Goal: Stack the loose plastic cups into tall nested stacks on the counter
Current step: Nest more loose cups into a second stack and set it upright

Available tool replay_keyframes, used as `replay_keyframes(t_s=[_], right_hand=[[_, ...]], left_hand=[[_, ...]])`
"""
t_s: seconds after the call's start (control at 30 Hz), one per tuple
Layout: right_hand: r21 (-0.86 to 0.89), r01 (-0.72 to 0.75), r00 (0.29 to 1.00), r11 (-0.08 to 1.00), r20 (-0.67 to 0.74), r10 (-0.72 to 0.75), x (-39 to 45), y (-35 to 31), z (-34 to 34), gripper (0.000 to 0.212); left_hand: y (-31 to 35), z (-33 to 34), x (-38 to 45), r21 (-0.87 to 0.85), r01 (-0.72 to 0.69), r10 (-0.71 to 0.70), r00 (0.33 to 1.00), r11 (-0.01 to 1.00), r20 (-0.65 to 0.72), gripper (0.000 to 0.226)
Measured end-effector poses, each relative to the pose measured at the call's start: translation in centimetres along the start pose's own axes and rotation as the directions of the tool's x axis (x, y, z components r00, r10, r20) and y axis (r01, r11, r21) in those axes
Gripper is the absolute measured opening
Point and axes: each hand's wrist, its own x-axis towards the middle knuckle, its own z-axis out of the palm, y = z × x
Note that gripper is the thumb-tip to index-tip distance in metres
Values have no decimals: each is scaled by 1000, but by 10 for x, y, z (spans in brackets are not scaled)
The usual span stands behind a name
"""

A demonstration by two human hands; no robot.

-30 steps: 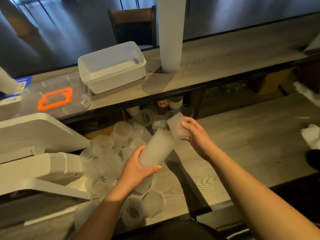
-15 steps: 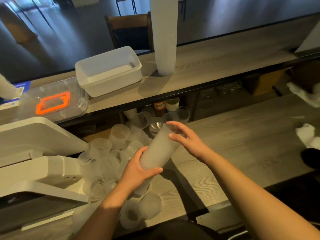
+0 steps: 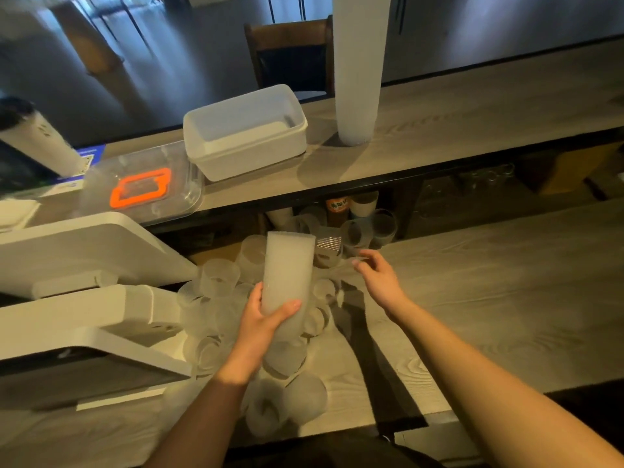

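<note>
From my feed rn: left hand [image 3: 266,319] is gripping the nested stack [image 3: 287,275] near its lower end, thumb across the front, holding it upright-ish over the pile of loose cups [image 3: 219,282] on the bench [image 3: 489,298]. Right hand [image 3: 378,275] is hovering just beside the stack w/ fingers relaxed and spread, grasping nothing afaict. Loose frosted cups are lying every which way around and below the left hand, some on their sides. A tall stack [image 3: 358,69] is standing upright on the upper shelf [image 3: 472,113], w/ a white tub [image 3: 246,133] to its left and a clear lidded box [image 3: 148,184] w/ an orange handle further left. White device [image 3: 84,251] is sitting at the left edge.
</note>
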Motion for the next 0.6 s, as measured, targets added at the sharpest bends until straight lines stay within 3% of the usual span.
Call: replay_keyframes(t_s=[0.17,0.4,0.6], right_hand=[[-268,-23,990,963,127,59,21,35,7,66],[-470,61,952,881,292,90,52,50,26,99],[-625,281,913,729,408,-2,68,48,39,101]], left_hand=[[-2,-10,-8,-56,29,-30,999,998,-22,78],[-10,-15,-21,-115,89,-102,988,989,-117,79],[-23,-23,-29,-42,85,-94,958,995,-271,89]])
